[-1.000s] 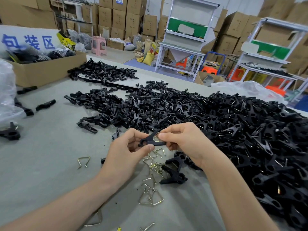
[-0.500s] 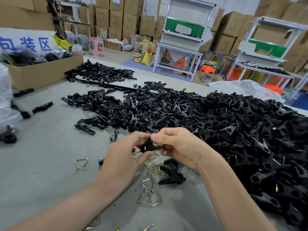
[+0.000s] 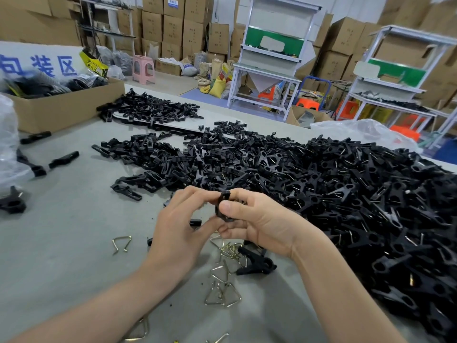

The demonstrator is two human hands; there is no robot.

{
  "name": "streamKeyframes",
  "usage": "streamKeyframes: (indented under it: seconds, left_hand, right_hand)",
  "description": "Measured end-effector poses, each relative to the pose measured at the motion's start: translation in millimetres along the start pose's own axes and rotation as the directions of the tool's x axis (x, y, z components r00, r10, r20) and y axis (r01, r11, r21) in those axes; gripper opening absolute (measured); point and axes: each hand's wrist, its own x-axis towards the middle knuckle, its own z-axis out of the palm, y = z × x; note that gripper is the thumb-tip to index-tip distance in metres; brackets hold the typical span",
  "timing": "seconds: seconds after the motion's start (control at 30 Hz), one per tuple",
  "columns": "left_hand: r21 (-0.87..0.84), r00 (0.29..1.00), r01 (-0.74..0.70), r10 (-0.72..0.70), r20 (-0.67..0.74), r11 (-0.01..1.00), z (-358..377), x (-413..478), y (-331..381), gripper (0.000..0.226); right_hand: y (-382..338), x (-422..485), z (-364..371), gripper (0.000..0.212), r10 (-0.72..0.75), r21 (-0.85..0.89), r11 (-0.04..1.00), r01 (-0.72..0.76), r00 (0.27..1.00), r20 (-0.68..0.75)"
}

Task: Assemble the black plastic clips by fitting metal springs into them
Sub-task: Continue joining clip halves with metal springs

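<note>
A black plastic clip [image 3: 223, 206] stands nearly upright between my two hands, above the grey table. My left hand [image 3: 180, 233] pinches its left side with curled fingers. My right hand [image 3: 262, 224] pinches it from the right, thumb pressed on its front. Any spring in the clip is hidden by my fingers. Loose metal springs [image 3: 227, 253] lie on the table just below my hands, with one more spring [image 3: 121, 243] off to the left. A black clip [image 3: 257, 263] lies beside the springs.
A big heap of black clips [image 3: 346, 194] fills the table's right and far side. A smaller pile [image 3: 148, 110] lies at the back. A cardboard box [image 3: 61, 107] stands far left, a plastic bag [image 3: 7, 144] at the left edge. Stray clips [image 3: 63, 159] dot the left.
The clip lay flat between my fingertips a second ago; now it is turned upright and both hands have closed tighter around it. The view has shifted slightly.
</note>
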Motion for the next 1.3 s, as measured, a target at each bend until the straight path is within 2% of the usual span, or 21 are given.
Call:
streamKeyframes:
  seconds: [0.13, 0.23, 0.4, 0.53, 0.63, 0.73, 0.8, 0.83, 0.87, 0.9, 0.93, 0.97, 1.0, 1.03, 1.07, 1.1, 1.17, 1.2, 1.27, 1.3]
  left_hand:
    - [0.054, 1.000, -0.009, 0.011, -0.027, 0.998, 1, 0, -2, 0.038]
    - [0.063, 0.997, -0.002, 0.007, -0.073, 0.998, 2, 1, -3, 0.037]
    - [-0.012, 0.998, 0.045, -0.046, -0.052, 0.999, 1, -1, -2, 0.059]
    - [-0.049, 0.995, 0.085, -0.087, -0.056, 0.995, -1, -2, 1, 0.048]
    - [0.099, 0.981, 0.191, -0.187, -0.051, 0.977, -1, -2, -4, 0.050]
    - [0.304, 0.956, 0.238, -0.278, 0.095, 0.923, -3, -3, -11, 0.054]
    - [0.452, 0.934, 0.159, -0.282, 0.218, 0.878, -4, -4, -15, 0.051]
    - [0.501, 0.924, 0.124, -0.284, 0.257, 0.856, -5, -3, -17, 0.047]
    - [0.525, 0.917, 0.106, -0.287, 0.278, 0.845, -7, -1, -20, 0.043]
    - [0.524, 0.912, 0.104, -0.291, 0.287, 0.845, -9, 1, -23, 0.038]
    - [0.502, 0.911, 0.118, -0.295, 0.288, 0.857, -10, 4, -27, 0.034]
    - [0.464, 0.912, 0.140, -0.296, 0.283, 0.875, -12, 6, -31, 0.031]
    - [0.424, 0.915, 0.162, -0.297, 0.273, 0.891, -12, 9, -34, 0.030]
    - [0.392, 0.920, 0.181, -0.296, 0.257, 0.902, -13, 10, -36, 0.029]
    - [0.360, 0.929, 0.193, -0.288, 0.231, 0.913, -13, 12, -36, 0.030]
    - [0.320, 0.941, 0.202, -0.274, 0.199, 0.926, -12, 13, -34, 0.030]
    - [0.218, 0.962, 0.205, -0.238, 0.137, 0.954, -11, 14, -28, 0.034]
    - [0.159, 0.969, 0.199, -0.218, 0.115, 0.967, -11, 14, -25, 0.035]
    - [0.028, 0.973, 0.206, -0.208, 0.098, 0.978, -11, 14, -21, 0.037]
    - [-0.035, 0.972, 0.220, -0.216, 0.097, 0.975, -11, 14, -20, 0.037]
  right_hand:
    - [-1, 1, 3, 0.039, -0.018, -0.034, 0.999, 0.019, 1.000, 0.025]
    - [2, 3, 8, 0.032, -0.118, -0.047, 0.992, 0.117, 0.993, -0.002]
    - [6, 9, 14, 0.007, -0.292, -0.150, 0.951, 0.271, 0.945, -0.147]
    - [2, 9, 11, 0.012, -0.410, -0.181, 0.909, 0.375, 0.883, -0.229]
    - [-5, 4, 5, 0.027, -0.451, -0.152, 0.893, 0.424, 0.842, -0.295]
    - [-17, -5, -6, 0.033, -0.451, -0.163, 0.892, 0.422, 0.805, -0.386]
    - [-29, -15, -19, 0.039, -0.485, -0.209, 0.872, 0.443, 0.721, -0.495]
    - [-35, -20, -27, 0.040, -0.514, -0.259, 0.853, 0.453, 0.645, -0.566]
    - [-40, -27, -37, 0.037, -0.550, -0.331, 0.827, 0.455, 0.533, -0.643]
    - [-43, -33, -47, 0.032, -0.581, -0.418, 0.801, 0.428, 0.387, -0.716]
    - [-45, -39, -60, 0.035, -0.598, -0.510, 0.789, 0.342, 0.234, -0.767]
    - [-45, -44, -73, 0.047, -0.601, -0.581, 0.797, 0.164, 0.120, -0.791]
    - [-44, -48, -85, 0.064, -0.577, -0.584, 0.806, -0.096, 0.091, -0.812]
    - [-42, -50, -92, 0.078, -0.521, -0.524, 0.777, -0.349, 0.111, -0.846]
    - [-39, -49, -93, 0.086, -0.474, -0.469, 0.721, -0.510, 0.131, -0.871]
    - [-36, -45, -90, 0.088, -0.472, -0.464, 0.668, -0.581, 0.151, -0.869]
    - [-28, -31, -76, 0.079, -0.607, -0.615, 0.564, -0.551, 0.227, -0.761]
    - [-22, -21, -66, 0.069, -0.687, -0.723, 0.479, -0.497, 0.301, -0.662]
    - [-5, 0, -44, 0.049, -0.709, -0.881, 0.328, -0.340, 0.527, -0.468]
    - [4, 8, -34, 0.042, -0.649, -0.909, 0.319, -0.268, 0.636, -0.416]
